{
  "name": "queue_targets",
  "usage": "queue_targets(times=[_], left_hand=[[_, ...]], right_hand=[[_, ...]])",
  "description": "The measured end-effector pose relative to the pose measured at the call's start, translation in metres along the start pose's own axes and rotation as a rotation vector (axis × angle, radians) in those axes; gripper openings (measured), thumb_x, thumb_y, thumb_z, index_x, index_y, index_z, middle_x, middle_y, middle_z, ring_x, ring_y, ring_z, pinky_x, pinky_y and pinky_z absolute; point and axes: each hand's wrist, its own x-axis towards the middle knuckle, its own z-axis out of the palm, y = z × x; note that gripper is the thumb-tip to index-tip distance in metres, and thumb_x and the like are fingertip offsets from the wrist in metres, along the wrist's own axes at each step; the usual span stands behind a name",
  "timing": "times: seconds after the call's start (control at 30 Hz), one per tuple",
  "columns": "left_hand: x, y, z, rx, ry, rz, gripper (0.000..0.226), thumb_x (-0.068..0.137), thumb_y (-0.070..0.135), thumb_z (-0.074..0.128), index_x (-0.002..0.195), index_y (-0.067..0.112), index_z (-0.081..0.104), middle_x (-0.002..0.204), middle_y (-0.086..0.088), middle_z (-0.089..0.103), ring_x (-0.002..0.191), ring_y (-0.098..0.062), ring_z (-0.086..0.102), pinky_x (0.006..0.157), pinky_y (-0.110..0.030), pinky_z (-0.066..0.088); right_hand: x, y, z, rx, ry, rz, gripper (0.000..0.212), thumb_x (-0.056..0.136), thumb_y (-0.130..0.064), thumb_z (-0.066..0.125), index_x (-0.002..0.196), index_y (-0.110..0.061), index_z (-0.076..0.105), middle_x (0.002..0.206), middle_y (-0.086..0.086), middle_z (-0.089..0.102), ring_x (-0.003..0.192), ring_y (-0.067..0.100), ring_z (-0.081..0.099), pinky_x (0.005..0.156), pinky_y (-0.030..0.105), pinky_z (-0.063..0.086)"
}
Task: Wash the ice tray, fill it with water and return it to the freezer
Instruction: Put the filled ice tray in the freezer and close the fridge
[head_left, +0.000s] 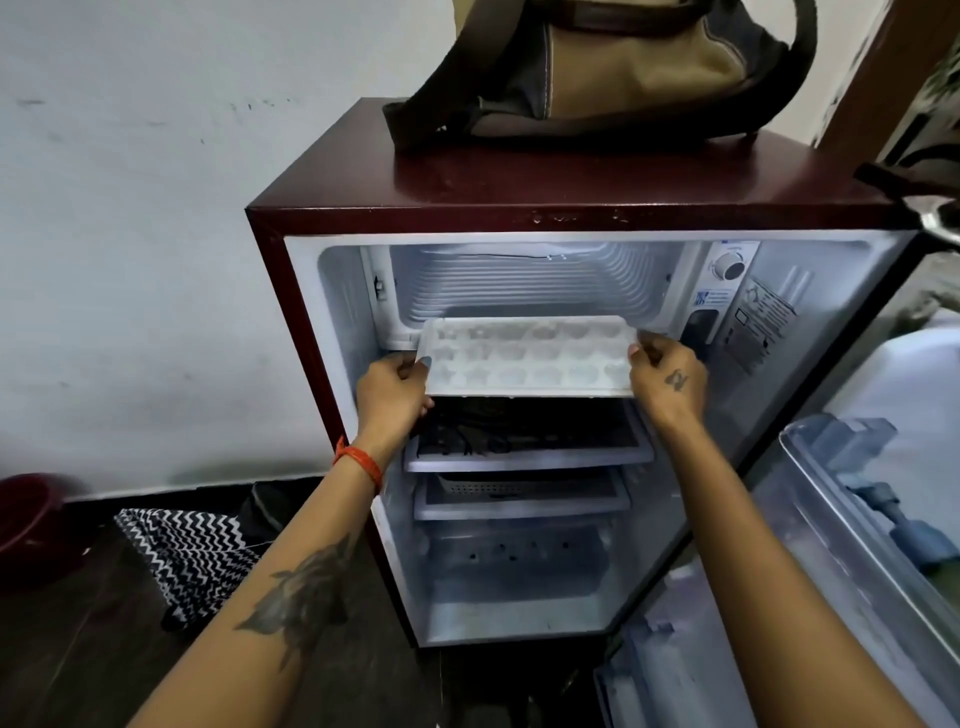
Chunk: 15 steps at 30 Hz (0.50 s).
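Matt white plastic ice tray (527, 356), glossy maroon metal fridge (571, 187), brown cloth bag (623, 67)

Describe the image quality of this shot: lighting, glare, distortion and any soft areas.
Head view: even, soft light; the fridge edges bow and lean from wide-angle distortion. A faint sheen lies on the fridge's maroon top. The ice tray, gripped by the left hand and right hand, looks washed out, its cells low in contrast. The door shelves at lower right are smeared and soft.
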Motion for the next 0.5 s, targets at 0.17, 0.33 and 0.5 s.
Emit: queue_targets(times=[0.17, 0.33, 0.5], left_hand=[[0.038, 0.002, 0.013, -0.038, 0.059, -0.024, 0.012, 0.094, 0.020, 0.056, 0.092, 0.014, 0.065, 0.034, 0.009, 0.054, 0.033, 0.001, 0.051, 0.061, -0.029, 0.050], [0.068, 0.004, 0.025, -0.074, 0.099, -0.065, 0.025, 0.095, 0.019, 0.054, 0.070, 0.018, 0.060, 0.042, 0.007, 0.055, 0.039, -0.007, 0.055, 0.055, -0.022, 0.049], [0.087, 0.011, 0.038, -0.126, 0.097, -0.114, 0.016, 0.093, 0.022, 0.058, 0.087, 0.008, 0.064, 0.058, -0.001, 0.056, 0.034, 0.000, 0.052, 0.046, -0.018, 0.045]], right_hand=[[0.037, -0.010, 0.015, 0.019, 0.006, 0.026, 0.034, 0.095, -0.019, 0.050, 0.126, -0.009, 0.060, 0.127, 0.015, 0.061, 0.119, 0.033, 0.054, 0.099, 0.031, 0.040], [0.072, -0.012, 0.035, 0.013, 0.020, 0.039, 0.030, 0.096, -0.023, 0.049, 0.117, -0.010, 0.066, 0.124, 0.012, 0.064, 0.117, 0.031, 0.055, 0.097, 0.028, 0.041], [0.093, -0.015, 0.047, 0.058, 0.046, 0.043, 0.025, 0.095, -0.021, 0.050, 0.106, -0.009, 0.070, 0.115, 0.013, 0.067, 0.113, 0.030, 0.057, 0.093, 0.026, 0.040]])
